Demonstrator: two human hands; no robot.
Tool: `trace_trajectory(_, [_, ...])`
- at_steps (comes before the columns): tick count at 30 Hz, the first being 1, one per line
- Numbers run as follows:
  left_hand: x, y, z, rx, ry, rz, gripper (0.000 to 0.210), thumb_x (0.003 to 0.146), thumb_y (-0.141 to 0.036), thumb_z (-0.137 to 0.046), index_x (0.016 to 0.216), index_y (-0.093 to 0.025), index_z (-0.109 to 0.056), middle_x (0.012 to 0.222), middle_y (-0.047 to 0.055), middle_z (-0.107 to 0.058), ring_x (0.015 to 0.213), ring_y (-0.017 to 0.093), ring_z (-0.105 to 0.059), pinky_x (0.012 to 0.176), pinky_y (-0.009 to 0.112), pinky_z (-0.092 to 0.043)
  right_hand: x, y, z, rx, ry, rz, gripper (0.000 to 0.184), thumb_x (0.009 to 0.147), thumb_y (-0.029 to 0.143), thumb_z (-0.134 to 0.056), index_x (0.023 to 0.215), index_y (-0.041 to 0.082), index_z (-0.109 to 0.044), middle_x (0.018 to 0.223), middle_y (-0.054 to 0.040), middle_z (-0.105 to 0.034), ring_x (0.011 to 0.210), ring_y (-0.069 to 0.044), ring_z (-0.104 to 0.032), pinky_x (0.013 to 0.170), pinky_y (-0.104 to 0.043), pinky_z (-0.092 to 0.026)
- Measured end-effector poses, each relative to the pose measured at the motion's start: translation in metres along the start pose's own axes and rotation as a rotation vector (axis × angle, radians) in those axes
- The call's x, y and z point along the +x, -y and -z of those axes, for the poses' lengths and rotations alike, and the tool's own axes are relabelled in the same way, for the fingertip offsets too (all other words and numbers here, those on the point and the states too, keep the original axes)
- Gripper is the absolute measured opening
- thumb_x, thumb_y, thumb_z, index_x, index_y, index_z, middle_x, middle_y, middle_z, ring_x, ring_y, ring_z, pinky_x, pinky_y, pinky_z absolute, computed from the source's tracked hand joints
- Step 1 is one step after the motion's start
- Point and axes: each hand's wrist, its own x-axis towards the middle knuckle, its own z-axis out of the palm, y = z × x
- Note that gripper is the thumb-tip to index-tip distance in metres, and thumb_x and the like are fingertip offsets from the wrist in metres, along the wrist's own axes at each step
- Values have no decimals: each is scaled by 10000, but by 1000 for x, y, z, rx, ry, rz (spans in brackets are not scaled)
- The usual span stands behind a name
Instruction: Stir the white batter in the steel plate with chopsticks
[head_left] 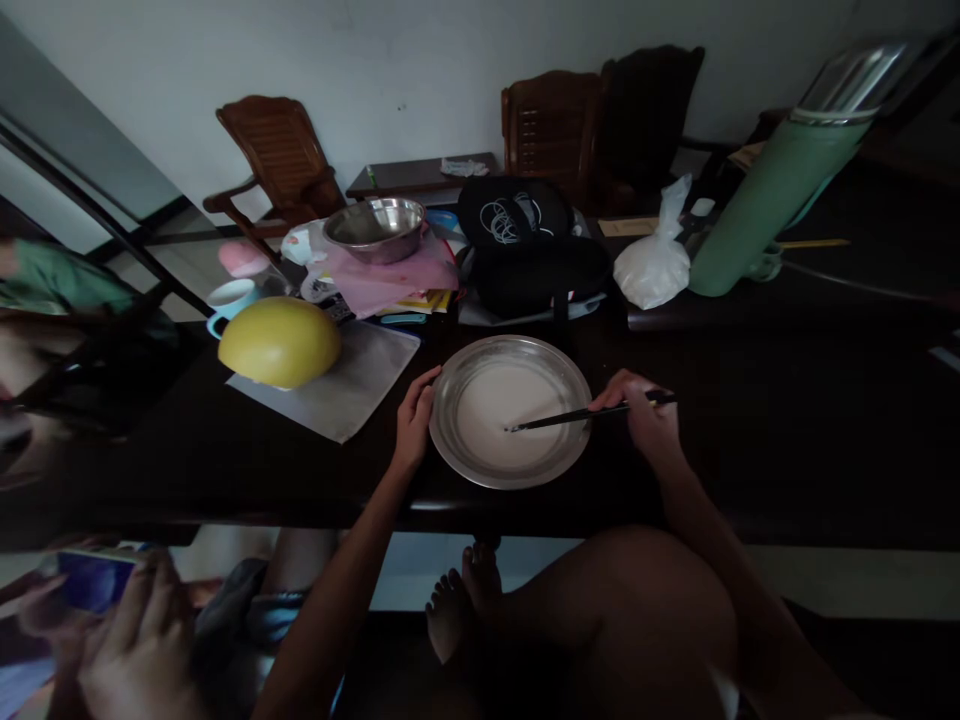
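While the left hand (415,420), unclenched, cups the left side of the metal bowl (445,425), the right hand (645,412), at its right, grasps black chopsticks (559,418) pointing leftward into white mixture (491,395).

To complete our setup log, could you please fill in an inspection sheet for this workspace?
Surface: dark, glossy table.
Working items: metal basin holding whitish liquid; dark stick, tip at the liquid.
Clutter: yellow dome-shaped item, light-blue mug, steel bowl on pink plastic, black case, tied bag of white contents, green flask.
Hands: left hand touches the basin's rim; right hand holds the stick.
Cables: thin pale line near the flask; cannot tell whether cable.
Surroundings: wooden chairs; another person's hand by a phone.
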Motion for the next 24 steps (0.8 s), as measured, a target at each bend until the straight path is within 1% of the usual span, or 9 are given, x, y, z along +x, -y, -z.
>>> trace_trajectory(2, [0, -1, 0, 1, -1, 6, 451, 924, -481, -486, 1202, -158, -635, 1285, 102, -615, 1193, 249, -552, 1056, 394, -394, 1, 1, -2, -80, 131, 20, 303, 903, 405, -563, 678, 251, -695, 684, -23, -711, 773, -206, -653, 741, -361, -504])
trace_trajectory(4, [0, -2, 0, 2, 1, 9, 446, 927, -474, -483, 1204, -159, -633, 1283, 100, -616, 1193, 248, -552, 1058, 395, -393, 2, 1, -2, -138, 155, 38, 253, 895, 390, -581, 731, 260, -723, 741, -23, -731, 828, -212, -646, 791, -375, -498])
trace_trajectory(8, [1, -1, 0, 3, 6, 10, 452, 926, -473, -482, 1203, -149, -631, 1281, 107, -615, 1190, 246, -553, 1058, 391, -392, 1, -2, 3, -58, -97, 35, 362, 935, 390, -514, 647, 236, -670, 673, -20, -704, 703, -191, -657, 717, -349, -494])
trace_trajectory(10, [1, -1, 0, 3, 4, 10, 459, 926, -478, -482, 1205, -146, -630, 1284, 110, -613, 1195, 247, -550, 1062, 392, -389, 0, -2, 4, 20, -138, 30, 409, 948, 406, -485, 612, 231, -639, 609, -16, -679, 638, -182, -652, 657, -330, -487])
trace_trajectory(14, [1, -1, 0, 13, 3, 8, 465, 926, -490, -478, 1205, -151, -631, 1290, 107, -611, 1208, 251, -544, 1069, 397, -384, 0, 3, -1, -30, 98, 5, 322, 918, 369, -555, 659, 241, -696, 690, -19, -720, 747, -191, -673, 727, -333, -500])
trace_trajectory(16, [0, -2, 0, 15, 1, 8, 467, 925, -490, -480, 1205, -149, -631, 1289, 106, -613, 1207, 250, -545, 1067, 394, -387, 1, 4, -2, -77, 160, -10, 252, 902, 352, -583, 724, 250, -730, 772, -21, -740, 825, -197, -678, 797, -346, -501])
trace_trajectory(19, [0, -3, 0, 15, -1, 12, 469, 924, -491, -480, 1204, -148, -633, 1291, 108, -612, 1206, 249, -544, 1062, 392, -391, 2, 2, 2, -73, 51, -26, 263, 916, 352, -559, 739, 247, -723, 789, -21, -735, 832, -196, -684, 822, -354, -503])
trace_trajectory(21, [0, -3, 0, 14, -1, 13, 471, 923, -493, -478, 1205, -150, -634, 1289, 108, -613, 1201, 251, -547, 1060, 396, -392, 1, 0, 4, -47, -42, -11, 330, 935, 371, -521, 688, 235, -693, 733, -21, -717, 758, -189, -682, 769, -346, -507])
trace_trajectory(24, [0, -2, 0, 8, 1, 13, 472, 923, -495, -478, 1211, -155, -632, 1289, 107, -613, 1195, 252, -550, 1059, 400, -393, 0, 0, 4, -23, -40, 6, 385, 943, 392, -499, 634, 230, -661, 669, -21, -694, 690, -184, -666, 702, -333, -500])
